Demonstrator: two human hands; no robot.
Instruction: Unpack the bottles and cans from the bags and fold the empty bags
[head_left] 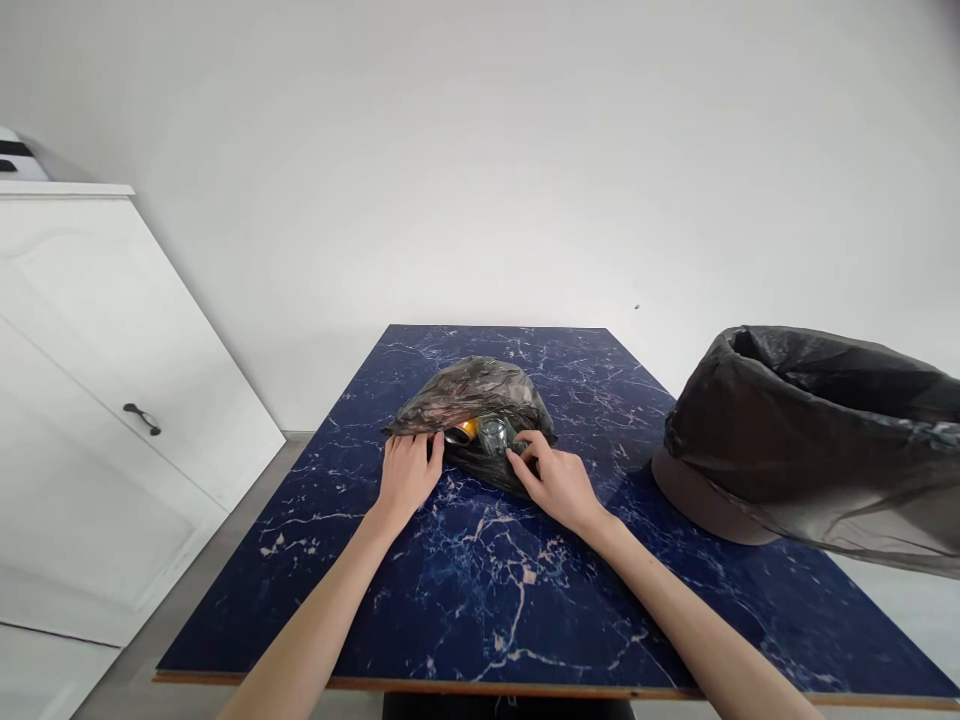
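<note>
A thin black plastic bag [480,382] lies on the table with its mouth facing me. Inside the mouth show an orange and black can [463,432] and a clear, see-through container [493,436], perhaps a plastic bottle or cup. My left hand [409,472] grips the left edge of the bag's mouth, its fingertips hidden under the plastic. At the right side of the opening, my right hand [553,478] has thumb and forefinger pinched at the bag's edge, close beside the clear container. How much more the bag holds is hidden.
The table [480,600] has a dark blue marbled top. On its right stands a brown bin [705,500] lined with a black bag [810,460]. A white cabinet [97,400] with a dark handle is at the left. A pale wall rises behind.
</note>
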